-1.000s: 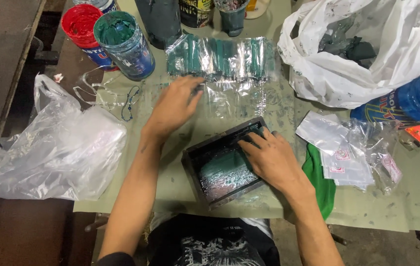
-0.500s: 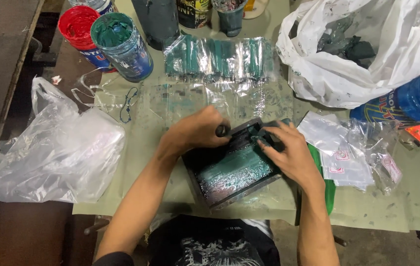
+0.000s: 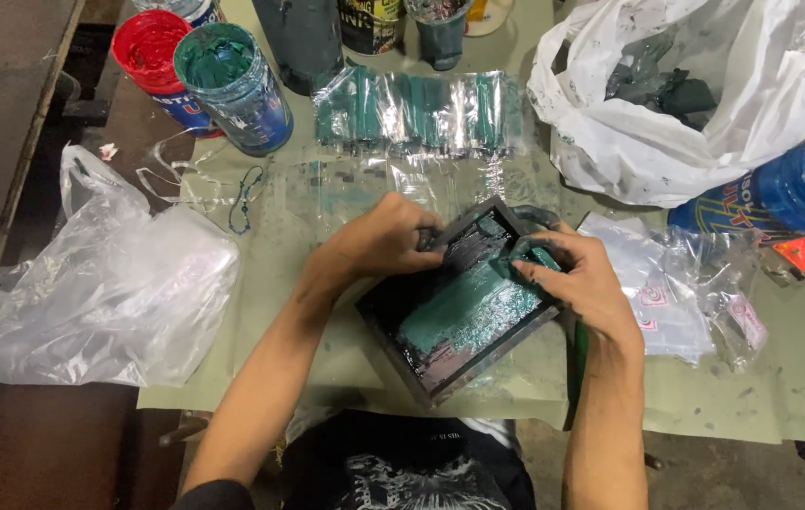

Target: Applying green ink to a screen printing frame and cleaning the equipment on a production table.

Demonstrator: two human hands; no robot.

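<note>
right now we have the small dark screen frame [image 3: 459, 307] lying flat on the green table [image 3: 780, 397] just in front of our body, its mesh smeared with teal ink, its long axis running on a slant from near-left to far-right. our left hand [image 3: 379, 247] is curled over the frame's far-left edge, fingers closed on the rim. our right hand [image 3: 577, 279] sits at the far-right corner, fingers pressed together around a dark squeegee [image 3: 530, 247] — so the tool rests at the far end of the mesh, and the inked length lies down-left from it, toward us. to our left sits a crumpled clear plastic bag [image 3: 91, 293]; to our right, small clear packets [image 3: 676, 293]. farther off lies a row of printed teal sleeves [image 3: 416, 111], then the green ink tub [image 3: 228, 80], the red ink tub [image 3: 149, 52], and a big white bag [image 3: 667, 104].
</note>
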